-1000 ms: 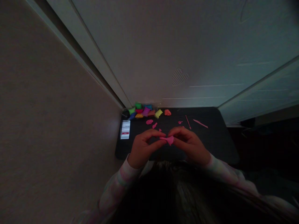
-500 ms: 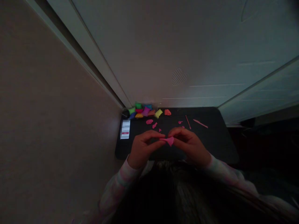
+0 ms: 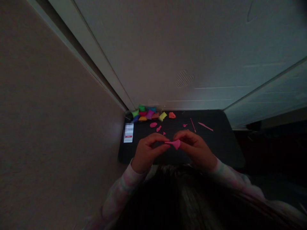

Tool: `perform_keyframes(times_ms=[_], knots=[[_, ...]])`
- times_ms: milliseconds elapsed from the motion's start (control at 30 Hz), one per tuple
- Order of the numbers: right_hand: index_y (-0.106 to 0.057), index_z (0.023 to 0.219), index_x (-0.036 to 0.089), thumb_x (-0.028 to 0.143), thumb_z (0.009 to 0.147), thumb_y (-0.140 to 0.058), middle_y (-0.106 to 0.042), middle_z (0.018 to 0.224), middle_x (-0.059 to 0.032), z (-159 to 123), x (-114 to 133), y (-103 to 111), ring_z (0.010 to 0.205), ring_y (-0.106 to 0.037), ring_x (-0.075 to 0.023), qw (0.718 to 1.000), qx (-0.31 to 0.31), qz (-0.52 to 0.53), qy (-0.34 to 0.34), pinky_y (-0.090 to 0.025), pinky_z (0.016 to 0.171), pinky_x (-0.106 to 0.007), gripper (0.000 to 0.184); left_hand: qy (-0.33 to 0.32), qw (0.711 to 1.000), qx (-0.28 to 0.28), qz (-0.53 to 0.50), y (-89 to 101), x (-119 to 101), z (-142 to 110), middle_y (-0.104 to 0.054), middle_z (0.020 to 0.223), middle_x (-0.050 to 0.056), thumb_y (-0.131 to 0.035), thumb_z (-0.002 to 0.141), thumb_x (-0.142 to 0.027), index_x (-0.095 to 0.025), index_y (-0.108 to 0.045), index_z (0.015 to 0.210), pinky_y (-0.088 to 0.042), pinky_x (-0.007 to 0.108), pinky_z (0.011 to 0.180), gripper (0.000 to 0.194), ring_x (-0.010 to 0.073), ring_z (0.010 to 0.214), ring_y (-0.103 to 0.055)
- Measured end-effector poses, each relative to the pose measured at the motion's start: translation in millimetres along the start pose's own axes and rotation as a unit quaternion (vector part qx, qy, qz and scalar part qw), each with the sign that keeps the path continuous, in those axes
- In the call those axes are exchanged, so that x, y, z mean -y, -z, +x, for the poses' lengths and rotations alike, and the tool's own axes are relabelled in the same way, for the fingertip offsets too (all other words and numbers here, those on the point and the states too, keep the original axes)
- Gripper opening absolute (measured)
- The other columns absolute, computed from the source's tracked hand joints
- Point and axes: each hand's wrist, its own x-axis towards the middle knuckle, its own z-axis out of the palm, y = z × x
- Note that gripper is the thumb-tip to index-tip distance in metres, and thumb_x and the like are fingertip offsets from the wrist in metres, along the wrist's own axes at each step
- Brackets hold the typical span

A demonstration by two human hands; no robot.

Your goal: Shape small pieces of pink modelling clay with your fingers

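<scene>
A small flattened piece of pink clay (image 3: 175,144) is pinched between both my hands above the near half of a small black table (image 3: 223,143). My left hand (image 3: 147,150) grips its left edge with curled fingers. My right hand (image 3: 195,148) holds its right side, fingers also closed on it. Loose pink clay bits (image 3: 153,125) lie on the table just beyond my fingers.
Several coloured clay packets (image 3: 146,114) are heaped at the table's far left corner, with an orange lump (image 3: 172,115) beside them. Two thin pink sticks (image 3: 205,126) lie at the far right. A white card (image 3: 129,133) sits at the left edge. Walls close in behind and left.
The pink clay and both hands have shifted very slightly; my fingers keep working the same piece in place.
</scene>
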Motion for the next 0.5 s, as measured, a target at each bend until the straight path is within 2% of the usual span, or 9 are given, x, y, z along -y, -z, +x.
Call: perform_keyframes(times_ms=[267,367,500], knots=[[-0.063,0.075,0.023,0.027,0.07,-0.068,-0.061,0.069,0.0025,0.5,-2.3,-0.7,0.064,-0.056,-0.0101,0.999,0.0,0.033,-0.017,-0.045,0.061,-0.022,0.008,-0.039,0.999,-0.003,0.03,-0.3,2.0,0.2,-0.066,0.069,0.002,-0.066,0.069,-0.021,-0.018,-0.066,0.068,-0.048,0.025,0.063,0.003,0.0133,0.066,-0.061],[-0.064,0.075,0.023,0.027,0.07,-0.069,-0.061,0.069,0.0032,1.0,-3.8,-0.3,0.064,-0.055,-0.0093,0.998,-0.006,0.052,-0.027,-0.044,0.061,-0.021,0.008,-0.1,0.989,-0.023,0.106,0.4,3.1,0.0,-0.067,0.077,0.003,-0.068,0.069,-0.024,-0.019,-0.066,0.08,-0.049,0.028,0.069,0.012,0.0146,0.074,-0.061],[-0.064,0.073,0.022,0.028,0.067,-0.071,-0.061,0.068,0.0036,0.6,-4.6,-0.5,0.063,-0.054,-0.009,0.994,-0.023,0.089,-0.052,-0.043,0.061,-0.021,0.012,-0.21,0.947,-0.059,0.237,-0.3,0.2,-1.4,-0.065,0.088,0.005,-0.066,0.071,-0.023,-0.019,-0.065,0.091,-0.048,0.031,0.076,0.02,0.0164,0.085,-0.059]])
